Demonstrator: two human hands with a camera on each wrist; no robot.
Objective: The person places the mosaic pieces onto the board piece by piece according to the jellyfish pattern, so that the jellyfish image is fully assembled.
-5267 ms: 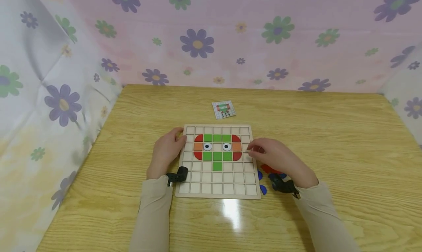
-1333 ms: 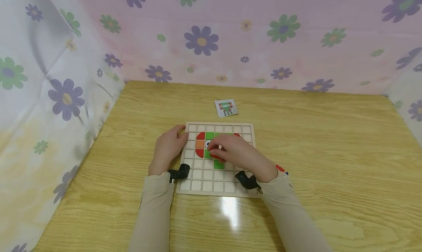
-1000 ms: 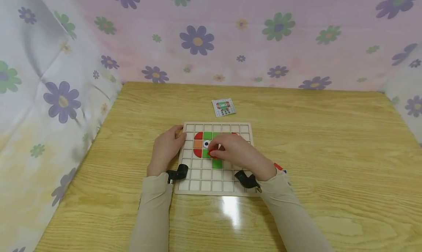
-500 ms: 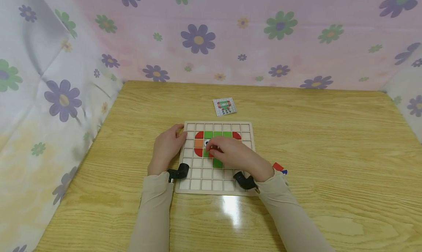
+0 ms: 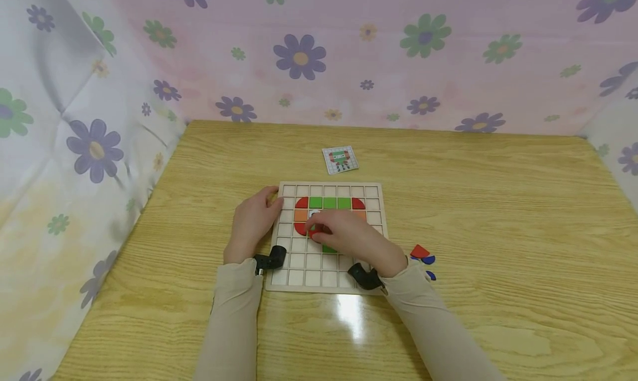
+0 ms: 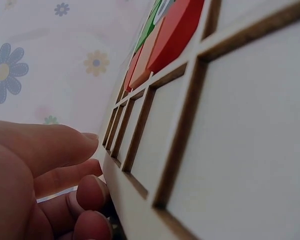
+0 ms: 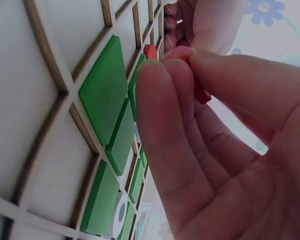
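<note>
The wooden grid board (image 5: 299, 278) holds a pattern of green square tiles (image 5: 330, 203), orange squares, rounded red corner tiles (image 5: 302, 203) and round eye tiles, some hidden under the right hand. My right hand (image 5: 349, 234) hovers over the board's middle. Between thumb and fingertips it pinches a red rounded tile (image 7: 203, 92), close above the row below the eyes. At the board's left edge rests my left hand (image 5: 252, 223); in the left wrist view its loosely bent fingertips (image 6: 92, 192) meet the outer side of the frame, and the thumb lies beside the edge.
Beyond the board lies a small pattern card (image 5: 340, 159) printed with a similar figure. Right of the board are a loose red tile (image 5: 420, 251) and a few blue rounded tiles (image 5: 428, 260) on the wooden table (image 5: 498, 215). A flowered cloth (image 5: 199, 54) hangs behind and at the sides.
Earlier, the right hand was at the board's right edge; it has since come over the middle with a red tile, and lately shifted slightly left and nearer. The left hand has stayed put.
</note>
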